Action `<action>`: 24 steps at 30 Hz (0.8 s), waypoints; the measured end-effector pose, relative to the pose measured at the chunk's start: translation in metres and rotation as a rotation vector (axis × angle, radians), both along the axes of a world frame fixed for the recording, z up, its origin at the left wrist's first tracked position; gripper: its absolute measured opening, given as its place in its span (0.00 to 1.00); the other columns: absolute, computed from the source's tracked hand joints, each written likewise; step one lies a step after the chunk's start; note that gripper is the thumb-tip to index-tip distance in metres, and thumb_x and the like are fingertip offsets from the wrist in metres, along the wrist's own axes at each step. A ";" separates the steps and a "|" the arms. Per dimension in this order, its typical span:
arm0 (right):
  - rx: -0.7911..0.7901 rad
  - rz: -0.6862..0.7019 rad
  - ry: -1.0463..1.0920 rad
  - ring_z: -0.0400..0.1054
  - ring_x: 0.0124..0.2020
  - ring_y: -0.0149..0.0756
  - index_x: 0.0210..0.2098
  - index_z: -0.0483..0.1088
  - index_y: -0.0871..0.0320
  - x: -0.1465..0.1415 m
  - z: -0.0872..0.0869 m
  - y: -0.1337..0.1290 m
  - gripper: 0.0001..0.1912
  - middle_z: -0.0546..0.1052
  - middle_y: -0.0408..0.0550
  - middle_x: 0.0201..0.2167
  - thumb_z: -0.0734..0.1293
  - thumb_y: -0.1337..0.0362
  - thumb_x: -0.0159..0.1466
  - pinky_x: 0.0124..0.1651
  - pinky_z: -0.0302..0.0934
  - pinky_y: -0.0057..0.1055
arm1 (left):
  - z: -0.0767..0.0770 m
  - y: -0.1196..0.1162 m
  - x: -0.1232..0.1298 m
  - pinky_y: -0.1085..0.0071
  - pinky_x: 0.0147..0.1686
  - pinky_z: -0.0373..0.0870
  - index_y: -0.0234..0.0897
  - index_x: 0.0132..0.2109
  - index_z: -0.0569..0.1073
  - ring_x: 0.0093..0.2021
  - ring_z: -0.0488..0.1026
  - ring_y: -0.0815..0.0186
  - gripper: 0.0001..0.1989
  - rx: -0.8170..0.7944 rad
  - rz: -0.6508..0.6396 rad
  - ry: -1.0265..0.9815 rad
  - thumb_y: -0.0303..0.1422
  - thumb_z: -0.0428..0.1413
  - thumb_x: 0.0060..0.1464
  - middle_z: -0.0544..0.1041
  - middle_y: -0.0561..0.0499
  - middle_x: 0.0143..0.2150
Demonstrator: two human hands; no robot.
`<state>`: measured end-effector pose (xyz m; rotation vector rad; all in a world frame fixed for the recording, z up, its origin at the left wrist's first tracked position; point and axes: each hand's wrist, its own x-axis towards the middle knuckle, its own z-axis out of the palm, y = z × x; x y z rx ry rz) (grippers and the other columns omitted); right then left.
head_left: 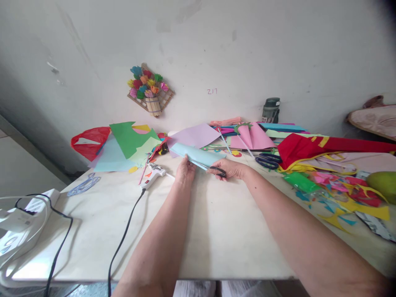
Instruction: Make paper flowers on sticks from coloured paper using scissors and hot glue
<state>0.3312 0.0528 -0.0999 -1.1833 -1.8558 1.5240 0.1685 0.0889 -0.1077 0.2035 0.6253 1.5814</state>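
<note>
A light blue sheet of paper (201, 154) is held above the middle of the table. My left hand (185, 170) pinches its near left edge between thumb and fingers. My right hand (227, 169) is closed round the dark handles of a pair of scissors (219, 170). The blades point left along the paper's near edge, between my two hands; how far they are parted is too small to tell. Just left of my left hand lies a white glue gun (152, 177) with a black cord.
Coloured paper, such as a green sheet (130, 139) and a lilac sheet (196, 136), lies along the wall. Dark-handled scissors (268, 161), a red cloth (297, 150) and paper scraps (343, 206) are to the right. A power strip (46, 198) with cords sits at left.
</note>
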 end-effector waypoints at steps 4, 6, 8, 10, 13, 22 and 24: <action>0.006 -0.009 -0.003 0.52 0.09 0.19 0.24 0.63 0.61 0.000 0.002 -0.001 0.18 0.64 0.37 0.11 0.67 0.51 0.50 0.11 0.46 0.18 | 0.000 -0.001 -0.001 0.72 0.32 0.72 0.31 0.31 0.67 0.23 0.71 0.72 0.04 -0.021 -0.006 -0.005 0.24 0.48 0.53 0.71 0.53 0.23; -0.010 -0.010 -0.007 0.52 0.09 0.19 0.25 0.63 0.61 0.001 0.003 -0.002 0.18 0.64 0.36 0.11 0.67 0.51 0.49 0.11 0.45 0.18 | 0.001 -0.001 -0.003 0.71 0.33 0.72 0.32 0.32 0.67 0.24 0.71 0.71 0.03 -0.021 -0.014 -0.002 0.26 0.49 0.53 0.71 0.52 0.23; -0.024 -0.007 -0.013 0.52 0.09 0.19 0.26 0.64 0.61 0.003 0.004 -0.003 0.19 0.65 0.37 0.12 0.68 0.51 0.49 0.11 0.45 0.18 | 0.001 0.000 -0.006 0.70 0.34 0.72 0.32 0.33 0.68 0.25 0.72 0.71 0.03 -0.017 -0.006 0.014 0.28 0.50 0.53 0.71 0.52 0.23; -0.032 0.006 -0.026 0.53 0.09 0.19 0.26 0.64 0.61 0.004 0.005 -0.003 0.19 0.65 0.37 0.12 0.68 0.51 0.48 0.11 0.44 0.18 | 0.001 0.001 -0.008 0.70 0.34 0.72 0.33 0.33 0.68 0.25 0.72 0.71 0.03 -0.019 0.006 0.043 0.28 0.50 0.52 0.71 0.52 0.24; -0.019 0.015 -0.041 0.53 0.09 0.19 0.26 0.64 0.62 0.006 0.006 -0.004 0.19 0.66 0.38 0.13 0.68 0.51 0.48 0.10 0.42 0.18 | 0.000 0.003 -0.008 0.70 0.34 0.72 0.34 0.33 0.67 0.25 0.72 0.71 0.03 -0.001 0.019 0.072 0.25 0.49 0.52 0.73 0.52 0.26; -0.032 0.014 -0.041 0.53 0.09 0.18 0.24 0.63 0.61 0.005 0.009 -0.006 0.19 0.65 0.37 0.12 0.68 0.51 0.47 0.10 0.43 0.17 | -0.007 0.010 -0.006 0.73 0.35 0.71 0.35 0.34 0.68 0.29 0.72 0.71 0.03 0.030 0.086 0.058 0.25 0.49 0.52 0.73 0.52 0.28; -0.033 0.013 -0.047 0.53 0.09 0.18 0.24 0.63 0.61 0.004 0.009 -0.006 0.19 0.65 0.37 0.12 0.68 0.50 0.47 0.10 0.44 0.17 | -0.007 0.009 -0.006 0.74 0.33 0.71 0.35 0.33 0.68 0.29 0.72 0.71 0.04 0.020 0.087 0.070 0.26 0.49 0.53 0.73 0.52 0.28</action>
